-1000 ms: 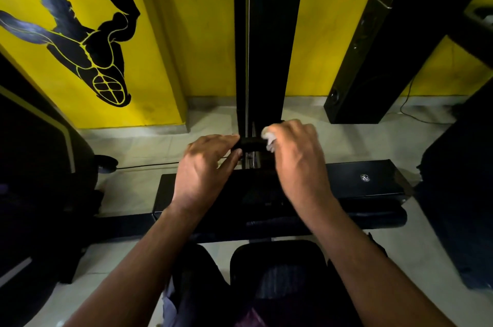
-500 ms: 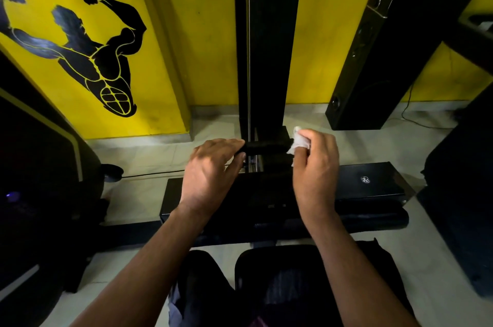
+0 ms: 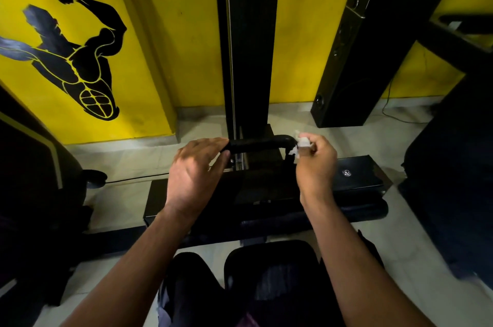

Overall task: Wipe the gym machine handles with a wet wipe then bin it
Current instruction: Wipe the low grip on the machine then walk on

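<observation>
Level: dim and high in contrast; the yellow wall [image 3: 173, 33] is the brightest area.
Source: out of view; light falls mainly on the wall and the floor [image 3: 128, 164] beside it, fading toward the bottom.
Shadows: column [image 3: 250, 33], seat [image 3: 269, 273] and both side edges sink into near-black; the handle [image 3: 258, 143] barely separates from the dark behind it.
Glare: thin bright strip down the column; pale sheen on the top edge of the speaker [image 3: 373, 46].
Wipe [image 3: 302, 142]: blown-out white, no texture.
Blur: floor smeared at lower right.
Distortion: wide-angle; speaker and wall corner lean outward.
Focus: left hand [image 3: 194, 172] and right hand [image 3: 316, 164] fairly sharp.
</observation>
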